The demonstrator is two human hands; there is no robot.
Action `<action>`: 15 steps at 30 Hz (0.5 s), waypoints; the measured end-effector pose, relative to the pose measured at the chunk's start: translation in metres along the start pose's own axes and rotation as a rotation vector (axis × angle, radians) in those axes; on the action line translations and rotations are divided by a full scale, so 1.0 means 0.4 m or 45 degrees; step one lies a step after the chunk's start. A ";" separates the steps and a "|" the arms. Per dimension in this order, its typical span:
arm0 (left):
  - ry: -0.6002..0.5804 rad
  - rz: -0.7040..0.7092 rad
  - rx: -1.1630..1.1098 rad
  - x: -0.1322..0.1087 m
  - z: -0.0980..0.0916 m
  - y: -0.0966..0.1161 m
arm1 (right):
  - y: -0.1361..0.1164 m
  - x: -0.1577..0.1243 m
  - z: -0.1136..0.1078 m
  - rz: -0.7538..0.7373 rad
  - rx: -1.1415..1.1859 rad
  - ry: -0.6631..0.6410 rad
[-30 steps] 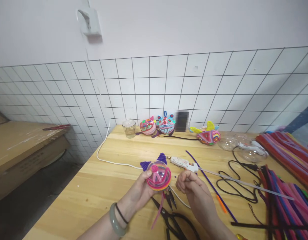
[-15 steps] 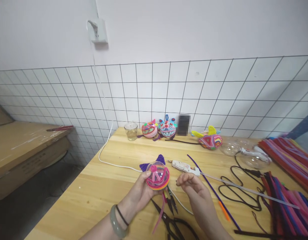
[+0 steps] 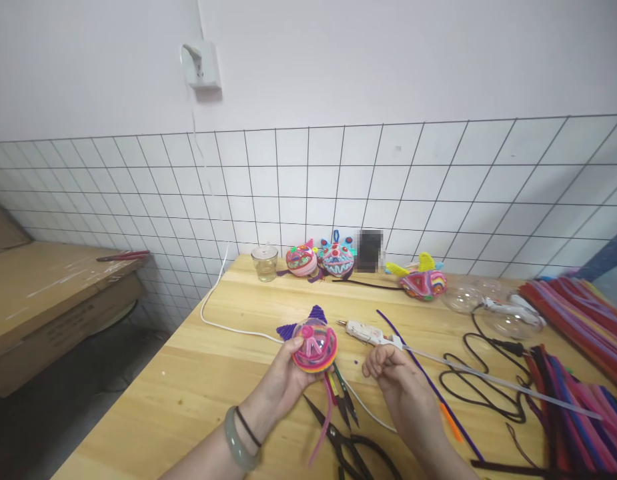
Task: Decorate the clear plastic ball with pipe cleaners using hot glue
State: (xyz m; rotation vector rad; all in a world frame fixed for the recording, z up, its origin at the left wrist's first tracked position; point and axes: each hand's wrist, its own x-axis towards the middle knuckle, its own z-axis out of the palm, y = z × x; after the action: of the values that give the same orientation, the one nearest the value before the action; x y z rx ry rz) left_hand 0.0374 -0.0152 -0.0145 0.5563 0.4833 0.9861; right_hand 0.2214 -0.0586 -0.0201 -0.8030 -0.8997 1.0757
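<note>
My left hand (image 3: 291, 373) is closed around a clear plastic ball (image 3: 315, 345) trimmed with pink, orange and purple pipe cleaners. Two purple pipe-cleaner ears (image 3: 315, 315) stick up from its far side. My right hand (image 3: 401, 383) is right of the ball, apart from it, with fingers curled in; whether anything is between them is hidden. A tiny purple bit (image 3: 356, 362) lies left of its fingertips. Just beyond that hand rests a white glue gun (image 3: 365, 332) with a long glue stick (image 3: 503, 381). Black scissors (image 3: 345, 445) and a pink pipe cleaner (image 3: 322, 433) lie below the ball.
Decorated balls (image 3: 337, 259) and a glass cup (image 3: 265, 263) stand along the tiled wall. Clear plastic balls (image 3: 513, 319), a black cord (image 3: 481, 393) and bundles of pipe cleaners (image 3: 583, 413) fill the right side. A white cable (image 3: 238, 330) crosses the left part of the table.
My right hand has shifted slightly right, and a tiny purple bit now shows on the table beside its fingertips. The ball stays in my left hand, tilted a little differently.
</note>
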 end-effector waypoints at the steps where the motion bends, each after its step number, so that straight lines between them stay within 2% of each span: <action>1: 0.004 0.002 -0.001 0.000 0.000 0.000 | 0.001 0.001 -0.001 -0.001 0.008 0.000; 6: -0.006 0.013 -0.003 0.005 -0.008 -0.004 | 0.009 0.006 -0.006 0.010 0.092 0.033; 15: -0.023 -0.007 -0.009 0.008 -0.015 -0.009 | 0.015 0.005 -0.007 0.166 0.245 0.061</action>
State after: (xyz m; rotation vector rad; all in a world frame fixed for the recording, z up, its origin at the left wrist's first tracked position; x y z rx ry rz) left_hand 0.0375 -0.0125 -0.0217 0.5565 0.4649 0.9767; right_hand 0.2223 -0.0552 -0.0260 -0.7312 -0.6984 1.2321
